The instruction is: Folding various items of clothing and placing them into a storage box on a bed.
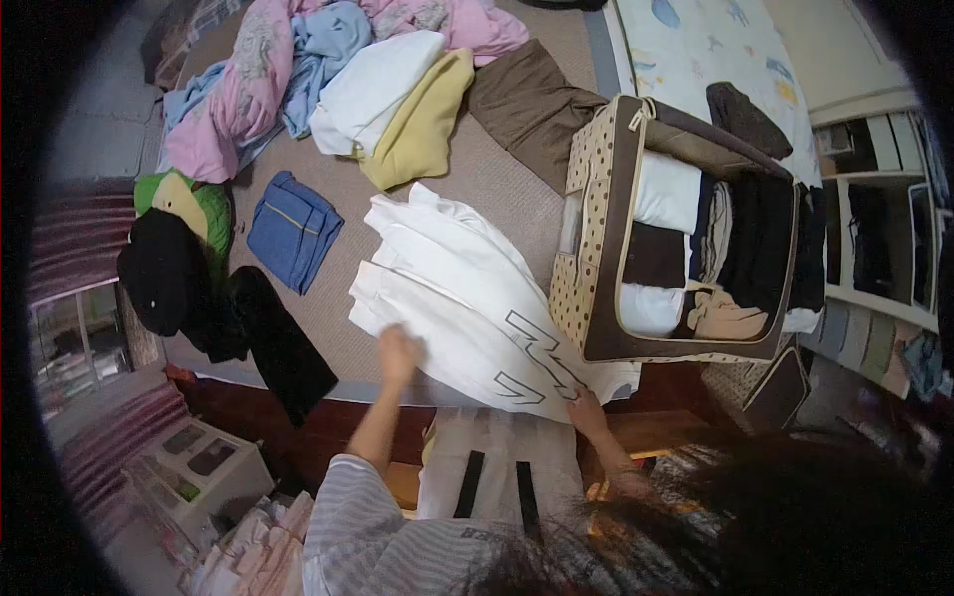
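A white garment (462,283) with a black outlined print lies spread on the bed in front of me; its exact kind is hard to make out. My right hand (586,409) pinches its near right edge, beside the print. Smeared by motion, my left hand (399,356) is at the garment's near left edge, and its fingers cannot be read. Just right of the garment stands an open storage box (586,238), brown and cream with dots. Inside it are folded clothes, including a white piece (666,191) and dark ones (760,233).
Folded blue jeans (293,230) and black clothing (283,343) lie on the left. White (378,84), yellow (422,124) and brown (532,109) garments are farther back, near pink bedding (253,84). A white shelf unit (879,238) stands at right.
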Motion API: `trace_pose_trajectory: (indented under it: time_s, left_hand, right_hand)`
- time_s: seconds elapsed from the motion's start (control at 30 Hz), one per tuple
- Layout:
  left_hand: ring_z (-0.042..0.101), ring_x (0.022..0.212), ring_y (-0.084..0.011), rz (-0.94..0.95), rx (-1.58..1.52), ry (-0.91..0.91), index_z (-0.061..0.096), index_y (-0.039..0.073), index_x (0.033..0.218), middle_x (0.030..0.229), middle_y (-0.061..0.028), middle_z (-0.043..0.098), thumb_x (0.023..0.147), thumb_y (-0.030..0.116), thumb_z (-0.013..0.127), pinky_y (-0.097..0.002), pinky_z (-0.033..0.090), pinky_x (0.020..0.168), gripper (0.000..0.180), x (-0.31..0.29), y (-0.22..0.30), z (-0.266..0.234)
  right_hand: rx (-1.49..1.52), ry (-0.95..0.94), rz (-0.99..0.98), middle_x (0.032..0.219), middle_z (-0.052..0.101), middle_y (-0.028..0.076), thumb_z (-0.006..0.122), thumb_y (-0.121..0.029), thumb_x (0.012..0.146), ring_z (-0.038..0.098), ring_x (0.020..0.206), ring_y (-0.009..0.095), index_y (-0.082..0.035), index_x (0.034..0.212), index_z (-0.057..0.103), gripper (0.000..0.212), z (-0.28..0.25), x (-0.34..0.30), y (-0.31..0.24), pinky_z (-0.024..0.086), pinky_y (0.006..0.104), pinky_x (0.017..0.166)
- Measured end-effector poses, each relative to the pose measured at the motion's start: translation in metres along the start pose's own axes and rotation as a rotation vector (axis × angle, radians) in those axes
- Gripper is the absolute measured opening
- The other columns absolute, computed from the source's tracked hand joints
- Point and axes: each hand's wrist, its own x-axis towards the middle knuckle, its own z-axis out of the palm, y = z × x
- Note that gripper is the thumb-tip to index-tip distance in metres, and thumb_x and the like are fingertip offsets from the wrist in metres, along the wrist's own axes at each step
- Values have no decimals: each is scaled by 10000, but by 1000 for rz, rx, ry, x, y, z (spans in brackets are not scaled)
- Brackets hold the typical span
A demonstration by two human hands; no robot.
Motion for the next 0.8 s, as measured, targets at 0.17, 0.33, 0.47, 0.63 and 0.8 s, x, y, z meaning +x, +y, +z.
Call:
trace_pose_trajectory:
  time_s: [0.17, 0.33, 0.47, 0.63, 0.8]
  left_hand:
    - [463, 1058, -374, -179, -18, -14, 375, -60, 1206, 1112, -228, 494, 628, 236, 735, -421, 363, 931, 742, 81, -79, -50]
    - [536, 985, -318, -161, -338, -257, 445, -51, 1158, 1064, -196, 552, 608, 170, 730, -383, 415, 881, 658, 113, -104, -43]
    - [621, 769, -296, -125, -406, -152, 559, -22, 1020, 851, -175, 631, 591, 124, 687, -361, 493, 714, 471, 98, -123, -11]
    - [610, 811, -368, -237, -270, -40, 576, -21, 975, 851, -212, 626, 596, 144, 666, -410, 483, 725, 423, 74, -159, -17]
    - [575, 950, -368, -590, -131, -96, 557, 5, 1038, 999, -225, 598, 610, 216, 669, -411, 464, 802, 491, 16, -222, -50]
  right_hand:
    - [27, 418, -94, 1284, 329, 255, 648, -247, 708, 317, 1189, 402, -8, 1211, 410, 606, 43, 1, -48, 286, 489, 967]
    - [-131, 483, -75, 1387, 202, 224, 697, -346, 659, 186, 1257, 447, -115, 1298, 377, 751, 26, 28, -110, 264, 576, 952]
    - [-446, 176, -53, 1443, 169, 101, 694, -483, 621, 115, 1300, 425, -343, 1297, 378, 759, 28, 50, -148, 247, 684, 903]
    - [-494, 52, -112, 1458, 124, 70, 723, -463, 604, 55, 1319, 404, -398, 1288, 378, 768, 40, 54, -173, 213, 722, 895]
    - [-590, 47, -349, 1434, 159, 94, 734, -461, 587, 127, 1297, 423, -355, 1259, 425, 747, 66, 65, -217, 256, 704, 875]
